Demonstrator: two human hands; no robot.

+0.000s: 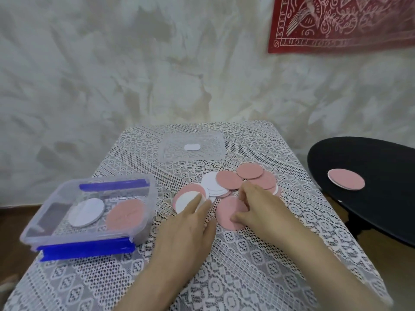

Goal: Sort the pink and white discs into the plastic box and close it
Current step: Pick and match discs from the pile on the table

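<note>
A clear plastic box (143, 198) with blue clips stands at the table's left, holding a white disc (86, 212) and a pink disc (125, 214) side by side. Its clear lid (175, 144) lies at the table's far side. Several pink and white discs (226, 182) lie in a loose pile at mid-table. My left hand (186, 230) rests straight fingers on a white disc (185, 202). My right hand (258, 209) pinches the edge of a pink disc (228, 212) lying flat on the cloth.
A white lace cloth (247, 265) covers the small table. To the right stands a round black table (381, 198) with a pink disc (347, 179) on it. A pale wall with a red hanging (341, 21) is behind.
</note>
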